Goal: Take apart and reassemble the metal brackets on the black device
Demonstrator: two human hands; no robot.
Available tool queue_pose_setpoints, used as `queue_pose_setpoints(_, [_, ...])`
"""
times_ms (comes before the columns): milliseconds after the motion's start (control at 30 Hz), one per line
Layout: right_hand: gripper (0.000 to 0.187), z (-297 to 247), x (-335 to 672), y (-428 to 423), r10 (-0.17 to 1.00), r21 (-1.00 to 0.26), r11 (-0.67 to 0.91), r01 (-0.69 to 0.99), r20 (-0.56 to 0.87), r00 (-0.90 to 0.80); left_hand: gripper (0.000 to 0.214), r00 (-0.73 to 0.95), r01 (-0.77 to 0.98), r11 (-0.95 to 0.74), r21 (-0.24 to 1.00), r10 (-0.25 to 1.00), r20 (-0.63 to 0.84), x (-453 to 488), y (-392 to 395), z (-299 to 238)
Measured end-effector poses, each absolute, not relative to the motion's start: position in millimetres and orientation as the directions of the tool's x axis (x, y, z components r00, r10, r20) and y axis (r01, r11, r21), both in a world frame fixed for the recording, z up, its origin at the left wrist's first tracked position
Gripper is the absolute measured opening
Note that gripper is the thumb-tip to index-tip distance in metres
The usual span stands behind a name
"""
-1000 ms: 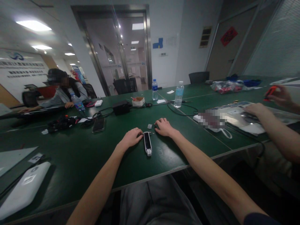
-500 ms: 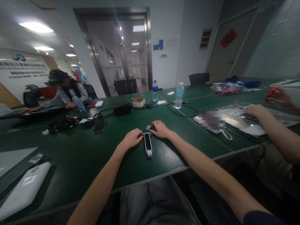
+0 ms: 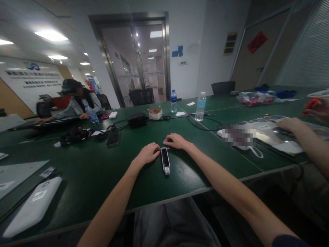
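A slender white-edged device (image 3: pixel 166 162) with a long dark face lies on the green table (image 3: pixel 102 178) in front of me. My left hand (image 3: pixel 148 153) rests at the upper left of it, fingers curled and closed at its far end. Just beyond that end, my right hand (image 3: pixel 177 141) has its fingers pinched together. A small greyish piece (image 3: pixel 164 142) shows at their tips, mostly covered; its kind is too small to make out.
Two water bottles (image 3: pixel 200 107) stand farther back, near a small open box (image 3: pixel 155 114) and a black adapter (image 3: pixel 137 120). A white power bank-like slab (image 3: pixel 33 206) lies at left. A co-worker's hands (image 3: pixel 290 125) work at right; another person (image 3: pixel 77 99) sits across at left.
My right fingers have closed over the small greyish piece, which lay in plainer view before. The whole scene has shifted slightly right as my head turned. My left hand stays beside the device.
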State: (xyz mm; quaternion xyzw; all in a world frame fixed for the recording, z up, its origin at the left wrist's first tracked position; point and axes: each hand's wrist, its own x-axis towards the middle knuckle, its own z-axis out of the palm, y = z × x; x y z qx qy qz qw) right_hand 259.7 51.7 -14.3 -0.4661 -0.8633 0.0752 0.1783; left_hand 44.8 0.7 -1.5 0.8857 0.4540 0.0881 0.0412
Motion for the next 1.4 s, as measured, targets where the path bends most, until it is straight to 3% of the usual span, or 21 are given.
queue_pose_setpoints(133, [0.029,-2.0,247.9,50.7,0.881,-0.24,0.471,0.849,0.169,-0.441,0.024,0.567,0.801,-0.579,0.153,0.815,0.116,45.0,-0.6,0.1])
queue_pose_setpoints(300, [0.024,3.9,238.1,52.9,0.925,-0.276,0.381,0.883,0.112,-0.364,0.024,0.562,0.802,-0.574,0.163,0.819,0.118,44.6,-1.2,1.1])
queue_pose_setpoints(633, [0.033,-6.6,250.8,62.2,0.884,-0.353,0.466,0.811,0.162,-0.438,0.025,0.569,0.793,-0.584,0.174,0.812,0.13,42.9,-1.0,1.0])
queue_pose_setpoints(833, [0.03,6.9,288.4,61.7,0.873,-0.251,0.453,0.855,0.318,-0.37,0.026,0.563,0.803,-0.572,0.168,0.82,0.102,42.3,-0.8,2.8])
queue_pose_setpoints(1000, [0.026,7.6,312.4,52.8,0.919,-0.214,0.356,0.91,0.257,-0.299,0.026,0.568,0.798,-0.578,0.172,0.816,0.104,39.4,2.5,-0.3])
queue_pose_setpoints(1167, [0.034,-4.3,284.8,47.0,0.88,-0.169,0.453,0.875,0.242,-0.409,0.025,0.564,0.799,-0.576,0.173,0.818,0.116,38.0,5.2,-2.0])
queue_pose_setpoints(1400, [0.02,-6.8,262.5,49.8,0.829,-0.125,0.539,0.833,0.256,-0.498,0.022,0.517,0.831,-0.53,0.169,0.848,0.118,36.0,1.6,5.5])
